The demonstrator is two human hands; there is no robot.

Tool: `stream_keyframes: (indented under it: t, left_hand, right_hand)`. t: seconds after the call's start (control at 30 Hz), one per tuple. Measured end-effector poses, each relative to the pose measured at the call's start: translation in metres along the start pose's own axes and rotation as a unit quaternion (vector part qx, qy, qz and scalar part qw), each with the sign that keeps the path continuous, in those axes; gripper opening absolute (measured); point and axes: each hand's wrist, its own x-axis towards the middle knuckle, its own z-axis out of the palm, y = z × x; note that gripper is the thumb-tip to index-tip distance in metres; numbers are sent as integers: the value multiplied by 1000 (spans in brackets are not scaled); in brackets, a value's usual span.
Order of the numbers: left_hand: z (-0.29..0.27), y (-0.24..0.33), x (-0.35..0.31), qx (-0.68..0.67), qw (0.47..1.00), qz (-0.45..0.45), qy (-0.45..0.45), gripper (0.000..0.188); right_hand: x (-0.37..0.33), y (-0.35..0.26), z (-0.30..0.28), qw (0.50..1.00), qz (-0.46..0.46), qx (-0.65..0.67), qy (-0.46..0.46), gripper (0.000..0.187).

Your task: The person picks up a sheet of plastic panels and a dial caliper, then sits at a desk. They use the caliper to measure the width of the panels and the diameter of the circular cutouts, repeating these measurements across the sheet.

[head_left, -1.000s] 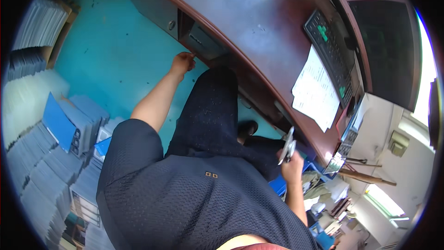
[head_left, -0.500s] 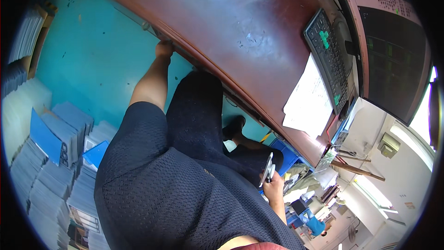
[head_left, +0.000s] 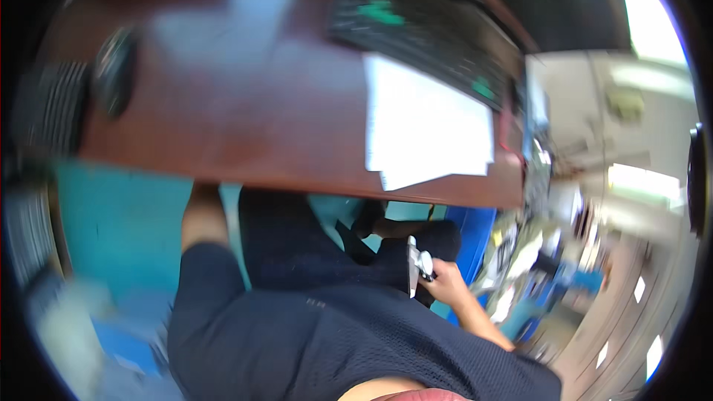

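Note:
My right hand (head_left: 443, 282) is closed around a flat white-and-silver object (head_left: 414, 267) with a round pale knob and a black part. It is held upright over my right thigh, and I cannot make out its kind. My left forearm (head_left: 204, 219) reaches forward to the front edge of the brown desk (head_left: 290, 167). The desk's edge hides my left hand, so its fingers do not show. The view is smeared by motion.
On the desk lie white paper sheets (head_left: 427, 122), a black keyboard (head_left: 416, 37) with green patches and a black mouse (head_left: 115, 70). A dark monitor (head_left: 557, 0) stands behind. A blue bin-like thing (head_left: 475, 241) stands at right. Stacked files (head_left: 33, 230) are at left.
The view has turned, so the desk now runs across the top and the keyboard and papers sit nearer the middle. My left hand, seen at the desk's edge before, is now hidden.

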Motion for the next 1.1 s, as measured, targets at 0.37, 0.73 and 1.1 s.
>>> stream_keyframes:
  t: [0.37,0.73,1.1]
  left_hand:
    - [-127,-126,-273,134,963,-43,-232,37]
    - [-145,-64,-349,72,948,-232,-206,36]
    - [-17,-87,-345,16,924,-337,-180,36]
  right_hand:
    - [63,103,-173,956,-12,68,286,26]
    - [71,232,-235,912,196,-63,355,35]
    - [92,270,-247,890,178,-147,393,28]
